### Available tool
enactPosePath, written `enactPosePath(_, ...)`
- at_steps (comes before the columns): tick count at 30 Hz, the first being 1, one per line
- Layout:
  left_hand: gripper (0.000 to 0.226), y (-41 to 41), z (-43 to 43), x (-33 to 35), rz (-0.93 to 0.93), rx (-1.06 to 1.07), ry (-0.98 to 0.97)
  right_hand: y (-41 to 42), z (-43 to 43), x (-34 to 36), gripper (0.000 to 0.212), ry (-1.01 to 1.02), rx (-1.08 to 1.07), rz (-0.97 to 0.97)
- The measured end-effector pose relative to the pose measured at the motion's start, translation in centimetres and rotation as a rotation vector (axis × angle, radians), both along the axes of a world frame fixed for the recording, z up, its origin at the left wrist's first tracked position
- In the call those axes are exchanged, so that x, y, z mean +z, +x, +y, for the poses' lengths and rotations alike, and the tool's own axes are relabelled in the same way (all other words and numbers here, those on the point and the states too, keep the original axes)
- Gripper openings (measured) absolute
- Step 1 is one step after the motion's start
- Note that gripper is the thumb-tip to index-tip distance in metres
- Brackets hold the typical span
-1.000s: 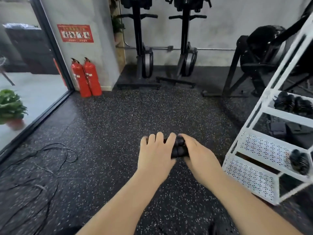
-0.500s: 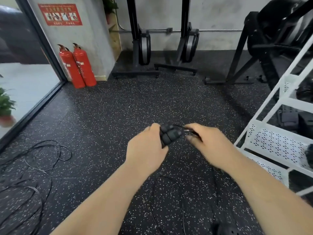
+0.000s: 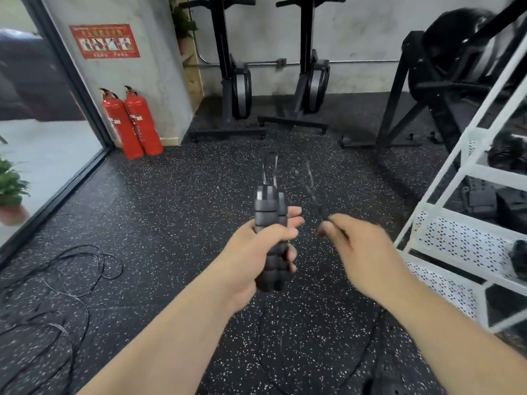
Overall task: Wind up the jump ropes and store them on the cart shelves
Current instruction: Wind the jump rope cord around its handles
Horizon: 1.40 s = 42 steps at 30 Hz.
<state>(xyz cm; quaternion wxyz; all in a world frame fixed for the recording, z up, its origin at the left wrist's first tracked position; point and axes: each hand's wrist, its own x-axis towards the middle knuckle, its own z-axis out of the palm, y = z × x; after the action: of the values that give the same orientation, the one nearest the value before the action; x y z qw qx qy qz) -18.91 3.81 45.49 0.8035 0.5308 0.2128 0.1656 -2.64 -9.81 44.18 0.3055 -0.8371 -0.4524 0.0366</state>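
My left hand (image 3: 256, 252) grips two black jump rope handles (image 3: 269, 212) held together and upright at the middle of the head view. A thin black rope (image 3: 312, 192), blurred, arcs from the handle tops over to my right hand (image 3: 362, 252), which pinches it between thumb and fingers just right of the handles. More of this rope hangs down to the floor (image 3: 365, 349) below my arms. The white cart (image 3: 445, 240) stands at the right, with wound black ropes (image 3: 517, 255) on its perforated shelves.
Loose black ropes (image 3: 57, 280) lie tangled on the speckled rubber floor at the left. Two red fire extinguishers (image 3: 131, 124) stand by the glass wall. Black exercise machines (image 3: 239, 81) line the back wall, and a potted plant (image 3: 11, 189) sits outside at the far left.
The handles went from held low between both hands to upright in my left hand. My right hand let go of them, moved right and took the rope. The camera tilted and moved closer.
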Motion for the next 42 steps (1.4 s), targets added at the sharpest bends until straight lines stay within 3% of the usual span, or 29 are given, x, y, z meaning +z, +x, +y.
enactPosePath(3,0.049,0.3,-1.7,-0.3,-0.037,-0.074,0.032,-1.4,0.3,-0.9,0.015,-0.066,0.094,0.012)
enactPosePath(6,0.052,0.6,-2.2,-0.6,-0.028,-0.071,0.039,-1.5,0.1,-0.8,0.015,-0.103,0.156,0.045)
enactPosePath(12,0.038,0.4,2.3,0.4,-0.049,0.272,-0.105,3.2,-1.9,1.3,0.025,-0.192,0.164,0.119)
enactPosePath(15,0.037,0.1,4.0,0.6,-0.077,0.359,-0.145,4.4,-2.6,1.9,0.027,-0.087,0.077,0.135)
enactPosePath(18,0.040,0.6,3.0,0.1,-0.038,0.310,-0.155,3.6,-1.9,2.0,0.030,0.045,-0.014,0.179)
enactPosePath(22,0.056,1.5,0.8,-0.7,-0.004,0.180,-0.176,2.3,-0.4,1.0,0.030,0.022,-0.024,0.145)
enactPosePath(27,0.035,2.3,-2.3,-1.9,0.021,0.016,-0.136,0.9,1.3,-1.4,0.042,-0.012,0.031,0.109)
enactPosePath(34,0.032,1.6,0.9,-0.6,-0.027,0.202,-0.132,4.0,-0.5,0.6,0.029,-0.134,0.120,0.307)
enactPosePath(38,0.038,1.6,1.1,-0.6,-0.032,0.273,-0.178,3.8,-0.7,1.0,0.033,-0.023,0.007,0.199)
enactPosePath(42,0.046,2.3,-1.8,-1.3,-0.025,0.130,-0.182,1.3,1.1,-0.5,0.033,-0.003,-0.046,0.131)
